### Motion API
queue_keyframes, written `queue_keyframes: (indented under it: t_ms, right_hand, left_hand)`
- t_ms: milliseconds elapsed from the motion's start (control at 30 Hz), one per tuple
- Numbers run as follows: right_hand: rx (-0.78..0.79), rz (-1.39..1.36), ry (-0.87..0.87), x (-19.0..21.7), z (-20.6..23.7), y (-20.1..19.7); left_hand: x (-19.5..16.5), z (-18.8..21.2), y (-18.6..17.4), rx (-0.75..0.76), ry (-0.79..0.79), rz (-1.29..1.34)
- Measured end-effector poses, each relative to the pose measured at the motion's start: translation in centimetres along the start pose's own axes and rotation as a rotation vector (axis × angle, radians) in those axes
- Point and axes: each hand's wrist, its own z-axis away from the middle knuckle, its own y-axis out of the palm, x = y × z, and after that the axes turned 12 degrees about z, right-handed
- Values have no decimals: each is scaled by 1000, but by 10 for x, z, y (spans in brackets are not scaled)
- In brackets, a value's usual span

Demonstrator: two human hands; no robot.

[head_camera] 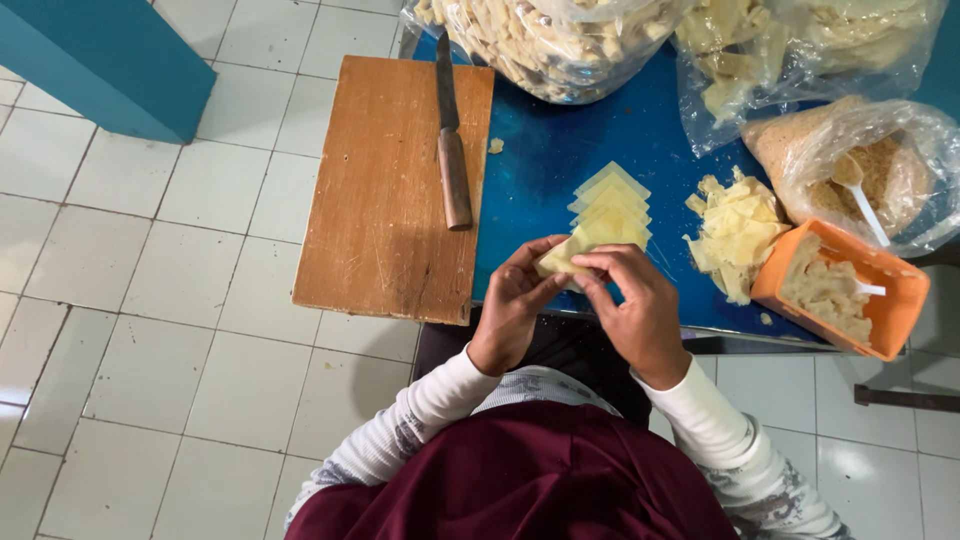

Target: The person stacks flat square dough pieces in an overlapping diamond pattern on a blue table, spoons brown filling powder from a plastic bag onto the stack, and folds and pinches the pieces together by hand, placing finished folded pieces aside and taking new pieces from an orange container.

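Both of my hands hold one pale yellow dough wrapper just above the near edge of the blue table. My left hand pinches its left side and my right hand folds over its right side. Just beyond my fingers lies a fanned stack of square wrappers. To their right sits a loose pile of wrappers. An orange tub of pale filling with a white spoon stands at the right.
A wooden cutting board overhangs the table's left side, with a wooden-handled knife on it. Clear bags of folded dough pieces, wrappers and crumbs line the back. White tiled floor surrounds the table.
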Motion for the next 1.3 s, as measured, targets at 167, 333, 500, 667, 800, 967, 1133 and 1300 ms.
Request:
queue_keyframes:
  t_ms: [167, 333, 500, 667, 800, 967, 1133, 1300]
  right_hand:
    - [74, -232, 203, -21, 5, 3]
    - [225, -623, 503, -41, 13, 11]
    - [215, -824, 567, -47, 18, 15]
    - [200, -797, 536, -48, 20, 12]
    - [218, -820, 532, -55, 22, 12]
    - [199, -1136, 640, -64, 26, 25]
    - [108, -1072, 650, -81, 18, 16]
    - [-114, -576, 442, -96, -3, -1]
  left_hand:
    - [-2, 0, 5, -26, -1, -102]
    - [3, -7, 7, -65, 43, -273]
    - [7, -10, 4, -53, 32, -256]
    - [4, -8, 4, -29, 46, -342]
    - [-5, -5, 9, -13, 1, -411]
    - [-11, -6, 10, -34, -26, -627]
    - [-7, -5, 1, -15, 57, -520]
    - [-7, 3, -12, -89, -40, -332]
